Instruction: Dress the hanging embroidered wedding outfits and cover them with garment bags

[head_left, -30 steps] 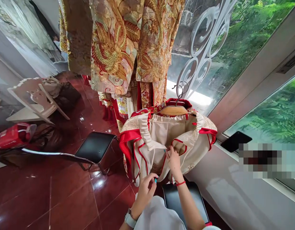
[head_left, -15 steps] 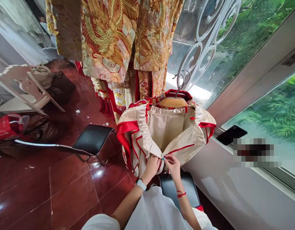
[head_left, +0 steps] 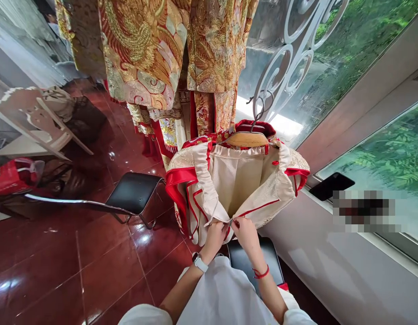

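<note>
A cream garment with red trim [head_left: 244,183] hangs open on a wooden hanger [head_left: 246,139] in front of me. My left hand [head_left: 213,237] pinches the left front edge near its lower end. Pressed close beside it, my right hand [head_left: 244,232] pinches the right front edge, so the two edges meet between my fingers. A white watch is on my left wrist and a red string on my right wrist.
Gold and red embroidered robes [head_left: 161,54] hang above and behind. A black stool [head_left: 134,194] stands to the left on the glossy red tile floor, another black seat [head_left: 252,262] lies under my arms. A dark phone [head_left: 331,186] rests on the window sill at right.
My left hand rose from my lap to the garment's left edge. Both hands drew the two front edges together at the bottom of the opening.
</note>
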The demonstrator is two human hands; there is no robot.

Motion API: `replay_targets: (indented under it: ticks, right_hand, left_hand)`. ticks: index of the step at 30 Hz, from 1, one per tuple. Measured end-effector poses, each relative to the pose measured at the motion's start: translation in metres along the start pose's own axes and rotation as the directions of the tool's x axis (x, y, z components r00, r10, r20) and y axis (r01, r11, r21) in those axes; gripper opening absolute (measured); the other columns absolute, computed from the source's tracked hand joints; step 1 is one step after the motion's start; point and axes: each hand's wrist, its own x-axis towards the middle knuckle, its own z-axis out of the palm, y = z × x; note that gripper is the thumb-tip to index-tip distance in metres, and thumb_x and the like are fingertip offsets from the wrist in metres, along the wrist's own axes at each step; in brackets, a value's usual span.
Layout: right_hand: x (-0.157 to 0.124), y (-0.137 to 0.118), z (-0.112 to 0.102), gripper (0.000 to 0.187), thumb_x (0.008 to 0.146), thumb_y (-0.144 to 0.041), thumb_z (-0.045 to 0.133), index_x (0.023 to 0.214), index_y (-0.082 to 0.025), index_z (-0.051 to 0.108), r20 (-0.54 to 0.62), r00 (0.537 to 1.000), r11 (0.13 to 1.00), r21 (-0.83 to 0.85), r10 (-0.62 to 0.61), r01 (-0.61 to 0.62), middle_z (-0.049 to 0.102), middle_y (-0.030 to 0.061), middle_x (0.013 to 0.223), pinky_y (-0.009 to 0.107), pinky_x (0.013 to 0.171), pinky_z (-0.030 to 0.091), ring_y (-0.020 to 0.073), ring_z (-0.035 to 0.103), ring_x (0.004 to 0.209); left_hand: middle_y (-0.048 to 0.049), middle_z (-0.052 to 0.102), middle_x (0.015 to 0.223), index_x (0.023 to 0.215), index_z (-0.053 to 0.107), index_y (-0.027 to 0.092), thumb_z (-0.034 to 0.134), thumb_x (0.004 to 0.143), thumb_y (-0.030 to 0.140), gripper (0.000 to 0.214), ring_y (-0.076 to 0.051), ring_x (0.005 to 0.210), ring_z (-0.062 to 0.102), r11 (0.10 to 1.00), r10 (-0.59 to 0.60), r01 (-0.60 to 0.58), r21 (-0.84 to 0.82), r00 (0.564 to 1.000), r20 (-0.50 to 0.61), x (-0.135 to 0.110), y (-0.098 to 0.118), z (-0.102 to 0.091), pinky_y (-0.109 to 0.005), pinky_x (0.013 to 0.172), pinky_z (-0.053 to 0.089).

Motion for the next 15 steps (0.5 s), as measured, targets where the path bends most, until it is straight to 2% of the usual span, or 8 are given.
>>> replay_targets:
  ticks: [2, 4, 6, 7, 11, 15]
  right_hand:
    - [0.001, -0.002, -0.003, 0.027, 0.077, -0.034, 0.055, 0.054, -0.02, 0.051, 0.104, 0.991, 0.958, 0.266, 0.084, -0.109, 0.046, -0.0013, 0.05, 0.025, 0.049, 0.028, 0.0112, 0.039, 0.048]
    - [0.001, -0.005, -0.003, 0.035, 0.071, -0.049, 0.059, 0.053, -0.021, 0.05, 0.242, 0.959, 0.804, 0.535, 0.149, -0.26, 0.039, -0.0052, 0.048, 0.023, 0.044, 0.023, 0.0083, 0.029, 0.044]
    - [0.002, -0.013, -0.004, 0.042, 0.063, -0.058, 0.065, 0.053, -0.021, 0.049, 0.278, 0.943, 0.659, 0.678, 0.182, -0.327, 0.036, -0.007, 0.047, 0.022, 0.041, 0.018, 0.0062, 0.023, 0.042]
    - [0.002, -0.019, -0.007, 0.044, 0.061, -0.06, 0.067, 0.054, -0.02, 0.05, 0.256, 0.949, 0.63, 0.71, 0.185, -0.315, 0.037, -0.0069, 0.047, 0.022, 0.04, 0.017, 0.0057, 0.023, 0.042]
    - [0.006, -0.051, -0.025, 0.047, 0.063, -0.062, 0.07, 0.055, -0.019, 0.054, 0.142, 0.981, 0.66, 0.726, 0.131, -0.193, 0.039, -0.0053, 0.048, 0.022, 0.039, 0.016, 0.0063, 0.026, 0.044]
    - [0.001, -0.08, -0.048, 0.049, 0.063, -0.064, 0.072, 0.057, -0.018, 0.056, 0.082, 0.988, 0.624, 0.768, 0.132, -0.147, 0.038, -0.0052, 0.05, 0.022, 0.039, 0.014, 0.0057, 0.022, 0.046]
  left_hand:
    - [-0.01, 0.077, 0.087, 0.092, 0.074, 0.016, 0.057, 0.092, 0.014, 0.017, -0.026, 0.086, 0.073, 1.0, 0.006, -0.006, 0.027, 1.0, -0.011, -0.001, -0.002, 0.001, -0.036, 0.077, 0.057]
    - [-0.0101, 0.077, 0.088, 0.091, 0.074, 0.016, 0.059, 0.09, 0.01, 0.016, -0.026, 0.086, 0.073, 0.998, 0.014, -0.012, 0.055, 0.999, -0.038, -0.001, -0.004, 0.002, -0.037, 0.078, 0.057]
    - [-0.0102, 0.077, 0.091, 0.092, 0.073, 0.016, 0.059, 0.09, 0.009, 0.015, -0.026, 0.089, 0.073, 0.998, 0.027, -0.023, 0.063, 0.997, -0.066, 0.0, -0.004, 0.002, -0.038, 0.08, 0.057]
    - [-0.0103, 0.076, 0.093, 0.095, 0.072, 0.015, 0.059, 0.091, 0.01, 0.015, -0.026, 0.091, 0.073, 0.998, 0.039, -0.034, 0.053, 0.996, -0.082, 0.001, -0.003, 0.001, -0.038, 0.081, 0.057]
    - [-0.0089, 0.075, 0.096, 0.108, 0.068, 0.016, 0.052, 0.097, 0.015, 0.02, -0.024, 0.089, 0.072, 0.996, 0.078, -0.085, -0.024, 0.978, -0.194, 0.006, 0.003, -0.007, -0.037, 0.079, 0.057]
    - [-0.0068, 0.074, 0.098, 0.101, 0.066, 0.019, 0.048, 0.097, 0.014, 0.019, -0.023, 0.095, 0.071, 0.987, 0.132, -0.153, -0.058, 0.954, -0.267, 0.007, 0.005, -0.012, -0.036, 0.082, 0.056]
